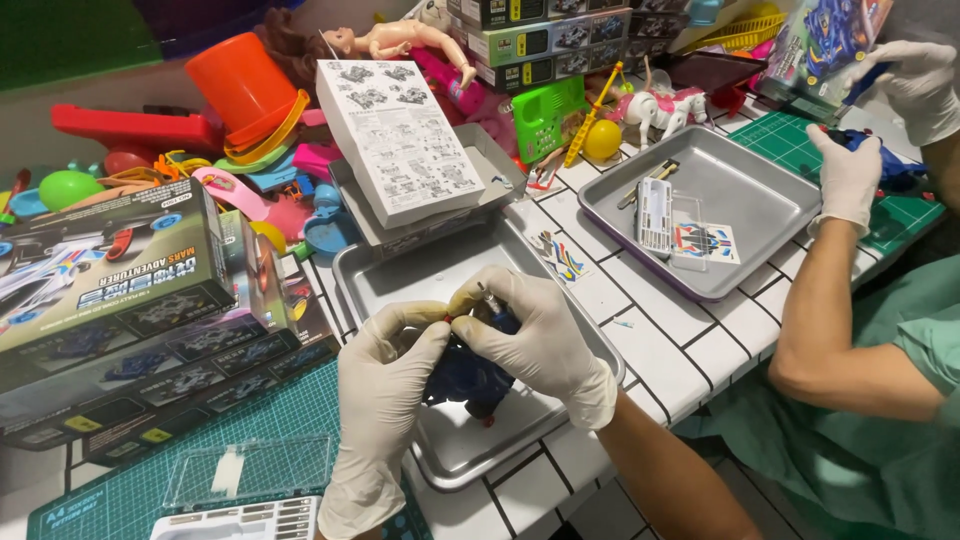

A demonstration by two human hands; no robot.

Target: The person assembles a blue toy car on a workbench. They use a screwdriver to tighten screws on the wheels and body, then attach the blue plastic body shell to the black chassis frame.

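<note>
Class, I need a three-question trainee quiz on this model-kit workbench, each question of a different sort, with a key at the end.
1. True or false: both of the wearer's gloved hands, left hand and right hand, grip the dark blue toy car body.
2. Multiple choice: the car body is held above A) the near metal tray, B) the orange cup, C) the green cutting mat.
3. Fill in: the sticker sheet lies in the far ____ tray, in front of the co-worker's gloved hand.

Key: 1 true; 2 A; 3 metal.
</note>
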